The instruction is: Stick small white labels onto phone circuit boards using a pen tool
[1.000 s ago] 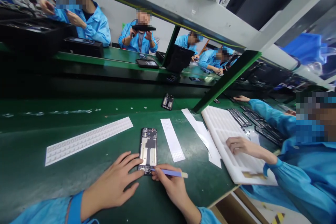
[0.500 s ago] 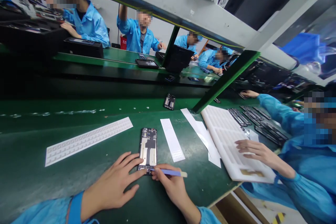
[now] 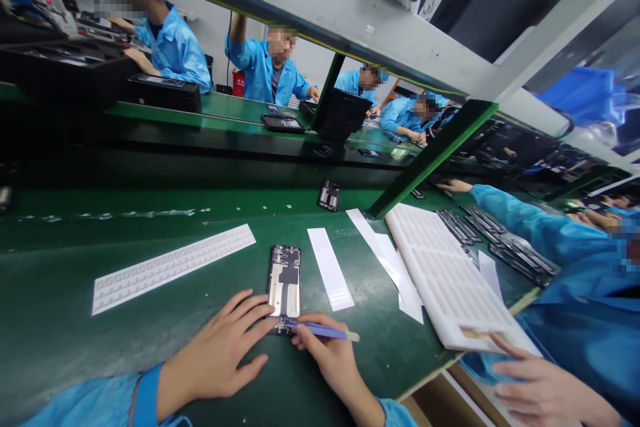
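Note:
An opened phone (image 3: 285,282) with its back cover off lies on the green bench in front of me. My left hand (image 3: 220,353) rests flat beside it, fingers spread, fingertips touching the phone's lower left edge. My right hand (image 3: 325,357) pinches a thin blue tool (image 3: 320,330) whose tip meets the phone's bottom end. A short white sticker strip (image 3: 330,268) lies just right of the phone. A long white sticker sheet (image 3: 173,268) lies to its left.
A white foam tray (image 3: 440,273) sits to the right, with a co-worker's hand (image 3: 545,390) at its near corner. Dark phone frames (image 3: 500,240) lie beyond it. Another opened phone (image 3: 329,195) rides on the conveyor belt (image 3: 125,203). A green post (image 3: 430,157) slants up. More people work opposite.
The co-worker's hand has left the foam tray's top and now sits at its near corner. My hands and the phone have hardly moved. The phone on the conveyor has drifted slightly right.

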